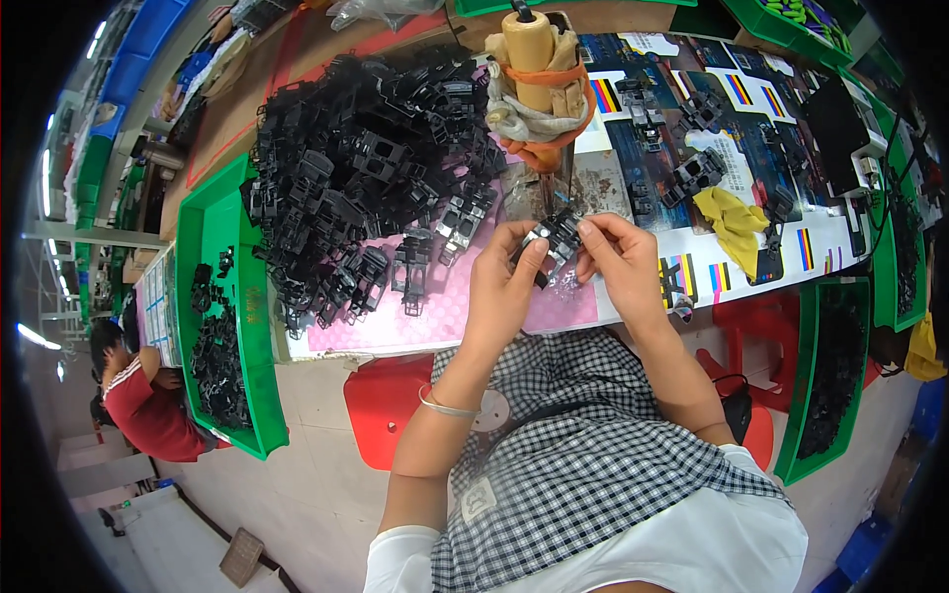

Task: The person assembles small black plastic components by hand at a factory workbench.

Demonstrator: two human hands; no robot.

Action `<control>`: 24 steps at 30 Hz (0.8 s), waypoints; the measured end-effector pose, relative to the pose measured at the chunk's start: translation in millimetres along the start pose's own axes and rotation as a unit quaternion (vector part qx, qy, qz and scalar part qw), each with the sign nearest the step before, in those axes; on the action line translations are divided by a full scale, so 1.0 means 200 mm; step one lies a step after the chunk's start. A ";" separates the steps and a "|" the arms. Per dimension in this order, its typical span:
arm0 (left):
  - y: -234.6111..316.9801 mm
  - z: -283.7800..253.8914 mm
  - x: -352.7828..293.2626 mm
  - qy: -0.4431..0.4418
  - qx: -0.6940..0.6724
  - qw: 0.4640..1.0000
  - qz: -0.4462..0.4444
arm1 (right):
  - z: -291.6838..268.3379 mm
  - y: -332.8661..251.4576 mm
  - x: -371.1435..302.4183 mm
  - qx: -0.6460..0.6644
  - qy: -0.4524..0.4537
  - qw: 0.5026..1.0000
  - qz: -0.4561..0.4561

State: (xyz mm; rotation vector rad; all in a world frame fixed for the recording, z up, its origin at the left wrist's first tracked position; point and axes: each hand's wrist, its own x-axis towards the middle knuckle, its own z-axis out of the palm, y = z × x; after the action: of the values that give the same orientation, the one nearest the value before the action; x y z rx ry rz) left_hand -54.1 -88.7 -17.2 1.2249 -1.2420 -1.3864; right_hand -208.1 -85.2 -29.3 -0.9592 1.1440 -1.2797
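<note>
Both hands meet over the table's near edge on one small black plastic part (556, 237). My left hand (506, 287) pinches its left end between thumb and fingers. My right hand (621, 259) grips its right end. A thin metal tip of the upright tool (534, 61), whose handle is wrapped in cloth and orange bands, comes down right at the part. A big heap of the same black plastic parts (366, 168) lies on the table just left of my hands, over a pink mat (435, 311).
A green bin (259, 326) with black parts stands at the left, another green bin (796, 415) at the right. Loose black parts (697, 170), a yellow cloth (733, 225) and printed sheets cover the right side. Red stools (381, 400) sit below. A person in red (138, 395) sits at far left.
</note>
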 end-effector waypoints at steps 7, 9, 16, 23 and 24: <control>0.00 -0.01 -0.01 -0.004 -0.006 1.000 0.007 | 0.01 -0.01 -0.01 0.007 -0.009 1.000 0.002; -0.01 -0.01 -0.02 -0.008 -0.014 1.000 0.006 | 0.01 0.00 -0.02 0.002 -0.011 1.000 0.000; -0.02 -0.05 -0.13 0.015 -0.042 0.999 -0.002 | 0.02 0.01 -0.08 -0.002 -0.052 0.998 0.020; 0.00 -0.04 -0.21 0.042 -0.090 0.995 -0.005 | 0.01 -0.03 -0.15 -0.012 -0.044 0.999 0.001; -0.01 -0.03 -0.20 0.043 -0.091 0.995 -0.004 | 0.00 -0.03 -0.15 -0.014 -0.046 0.999 -0.001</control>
State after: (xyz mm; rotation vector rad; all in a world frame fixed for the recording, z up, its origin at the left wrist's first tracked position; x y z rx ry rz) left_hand -42.8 -48.9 -14.1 1.1509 -1.0288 -1.4045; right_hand -207.4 -55.8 -19.8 -1.0283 1.0925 -1.2119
